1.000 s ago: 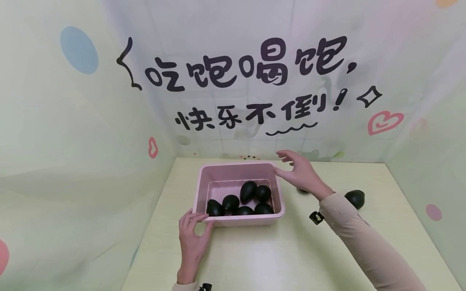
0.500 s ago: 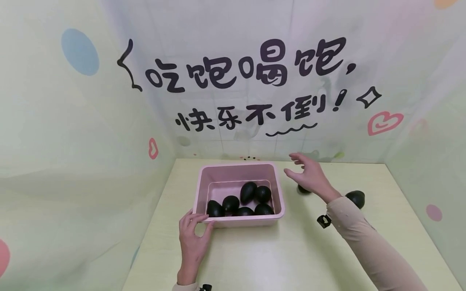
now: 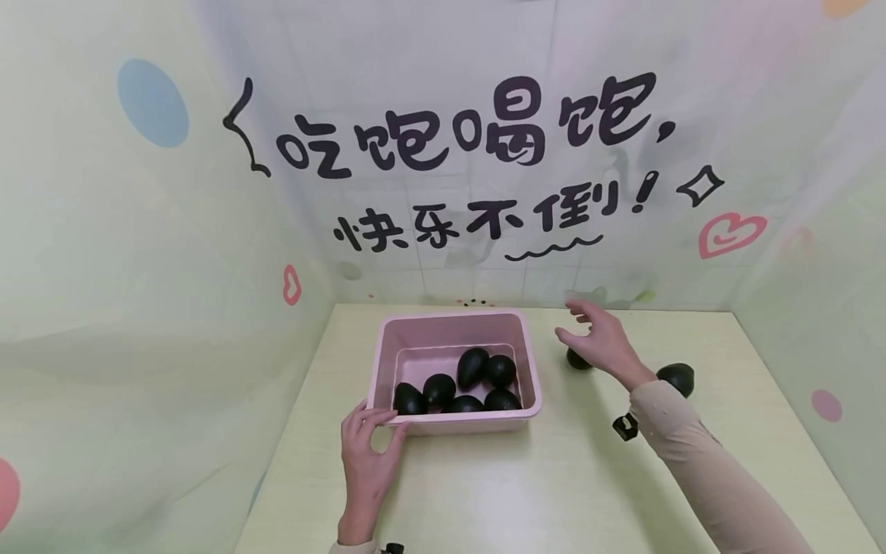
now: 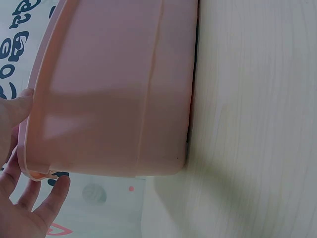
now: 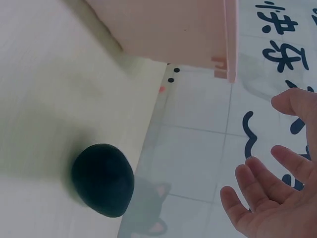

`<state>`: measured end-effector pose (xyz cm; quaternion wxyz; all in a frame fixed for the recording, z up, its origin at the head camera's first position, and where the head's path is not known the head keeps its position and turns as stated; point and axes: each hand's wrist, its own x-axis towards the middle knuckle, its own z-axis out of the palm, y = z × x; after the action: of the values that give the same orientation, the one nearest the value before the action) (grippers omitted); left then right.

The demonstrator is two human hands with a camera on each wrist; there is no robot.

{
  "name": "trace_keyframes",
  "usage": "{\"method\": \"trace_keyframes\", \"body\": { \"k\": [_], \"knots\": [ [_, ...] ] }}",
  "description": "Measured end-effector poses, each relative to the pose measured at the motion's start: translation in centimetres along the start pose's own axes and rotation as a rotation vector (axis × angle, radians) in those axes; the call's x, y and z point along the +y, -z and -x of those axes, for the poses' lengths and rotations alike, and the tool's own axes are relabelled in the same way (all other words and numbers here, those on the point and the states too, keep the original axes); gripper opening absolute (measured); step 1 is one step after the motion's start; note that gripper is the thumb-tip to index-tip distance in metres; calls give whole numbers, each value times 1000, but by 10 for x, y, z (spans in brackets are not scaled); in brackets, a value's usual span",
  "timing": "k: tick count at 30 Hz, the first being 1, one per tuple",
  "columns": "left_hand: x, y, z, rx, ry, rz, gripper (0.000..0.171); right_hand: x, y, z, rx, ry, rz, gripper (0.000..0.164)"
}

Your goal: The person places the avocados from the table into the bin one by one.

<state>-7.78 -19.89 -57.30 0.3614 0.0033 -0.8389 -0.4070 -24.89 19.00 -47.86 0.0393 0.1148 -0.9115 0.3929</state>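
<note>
A pink plastic bin (image 3: 457, 425) stands on the table with several dark avocados (image 3: 473, 368) inside, mostly toward its front and right. My left hand (image 3: 367, 454) holds the bin's front left corner, thumb against the front and fingers at the rim; the left wrist view shows this hand (image 4: 25, 183) around the rim. Right of the bin, my right hand (image 3: 601, 345) hovers with fingers spread and loosely bent, nothing in them. Below it a loose avocado (image 3: 577, 360) lies partly hidden; the right wrist view shows this avocado (image 5: 103, 180) whole, apart from the fingers.
Another avocado (image 3: 678, 378) lies farther right, partly behind the right sleeve (image 3: 699, 446). A printed cloth backdrop (image 3: 443, 177) with large black writing rises behind the table (image 3: 484, 492) and along both sides.
My right hand has moved right, away from the bin's back right corner, to over the loose avocado, which shows more now. My left hand has stayed on the bin.
</note>
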Motion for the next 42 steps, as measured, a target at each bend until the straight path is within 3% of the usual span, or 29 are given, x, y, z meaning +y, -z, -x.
{"method": "trace_keyframes", "body": {
  "k": [42],
  "knots": [
    [0,0,0,-5,17,4,28,58,-5,15,-99,-118,73,64]
  ]
}}
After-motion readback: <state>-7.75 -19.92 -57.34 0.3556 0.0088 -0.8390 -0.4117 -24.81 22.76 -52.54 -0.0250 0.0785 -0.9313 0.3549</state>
